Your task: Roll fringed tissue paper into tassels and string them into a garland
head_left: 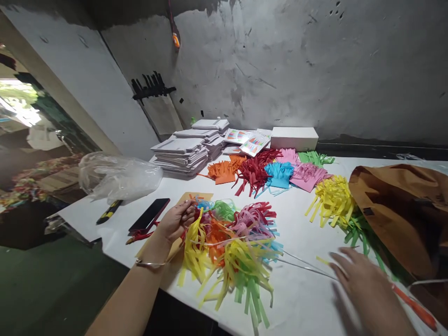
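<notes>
My left hand (178, 219), a bracelet at its wrist, is closed in a pinch at the left end of a tassel garland (220, 240). The garland is a bunch of fringed paper tassels in yellow, orange, red, pink, blue and green. From the bunch, thin white string (306, 267) runs right across the table and passes behind the fingers of my right hand (364, 282). That hand, slightly blurred, hovers palm down with its fingers stretched out. A small yellow strip (322, 260) is by its fingertips. Under my left wrist lies a tan paper piece (174, 252).
Folded tassels in orange (224, 172), dark red (254, 175), blue (280, 175) and yellow (332, 200) lie behind. Stacked white packets (182, 154) and a white box (294, 138) stand by the wall. A phone (150, 215), cutter (109, 212), brown bag (395, 210) and orange-handled tool (416, 308) flank my hands.
</notes>
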A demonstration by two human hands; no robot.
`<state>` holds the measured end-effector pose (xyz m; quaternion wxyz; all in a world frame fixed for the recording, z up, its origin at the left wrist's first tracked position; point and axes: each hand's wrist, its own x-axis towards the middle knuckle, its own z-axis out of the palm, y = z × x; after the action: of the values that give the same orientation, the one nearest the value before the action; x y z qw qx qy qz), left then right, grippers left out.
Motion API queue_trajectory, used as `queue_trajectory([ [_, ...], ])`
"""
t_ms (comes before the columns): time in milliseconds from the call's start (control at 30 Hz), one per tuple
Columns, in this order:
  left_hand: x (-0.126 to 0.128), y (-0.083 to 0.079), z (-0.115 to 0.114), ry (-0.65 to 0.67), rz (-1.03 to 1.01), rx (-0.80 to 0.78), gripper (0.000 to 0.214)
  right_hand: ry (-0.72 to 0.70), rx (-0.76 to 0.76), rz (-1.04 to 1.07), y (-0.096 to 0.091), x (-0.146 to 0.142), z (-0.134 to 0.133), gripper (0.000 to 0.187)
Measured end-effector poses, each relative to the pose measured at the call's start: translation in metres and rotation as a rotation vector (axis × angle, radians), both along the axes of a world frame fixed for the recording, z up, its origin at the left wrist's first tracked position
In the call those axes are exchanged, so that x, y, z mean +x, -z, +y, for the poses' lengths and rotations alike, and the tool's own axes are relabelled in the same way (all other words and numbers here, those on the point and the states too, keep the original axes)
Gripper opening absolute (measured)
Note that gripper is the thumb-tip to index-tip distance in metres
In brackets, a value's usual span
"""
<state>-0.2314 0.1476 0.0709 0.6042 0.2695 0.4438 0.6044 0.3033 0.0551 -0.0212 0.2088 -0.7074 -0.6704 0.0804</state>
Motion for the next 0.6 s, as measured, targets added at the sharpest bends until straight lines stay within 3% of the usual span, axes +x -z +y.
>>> queue_trajectory([
  [100, -0.001, 0.0, -0.003, 0.043, 0.015, -0.013, 0.022, -0.382, -0.131, 0.133, -0.016, -0.085, 0.008, 0.027],
  [200, -0.004, -0.002, -0.005, 0.075, 0.035, -0.026, 0.017, -0.475, -0.165, 0.185, -0.018, -0.149, 0.018, 0.018],
  [300, -0.016, -0.009, -0.009, 0.073, 0.065, -0.019, 0.013, -0.489, -0.173, 0.309, -0.007, -0.177, 0.032, 0.01],
  [367, -0.03, -0.013, -0.011, 0.05, 0.091, -0.005, 0.012, -0.486, -0.203, 0.435, -0.001, -0.178, 0.042, 0.01],
  [433, -0.047, -0.015, -0.013, 0.018, 0.122, 0.012, 0.012, -0.467, -0.267, 0.582, -0.003, -0.164, 0.052, 0.022],
  [600, -0.073, -0.005, -0.017, -0.021, 0.227, 0.066, 0.015, -0.39, -0.402, 0.916, -0.029, -0.091, 0.06, 0.048],
])
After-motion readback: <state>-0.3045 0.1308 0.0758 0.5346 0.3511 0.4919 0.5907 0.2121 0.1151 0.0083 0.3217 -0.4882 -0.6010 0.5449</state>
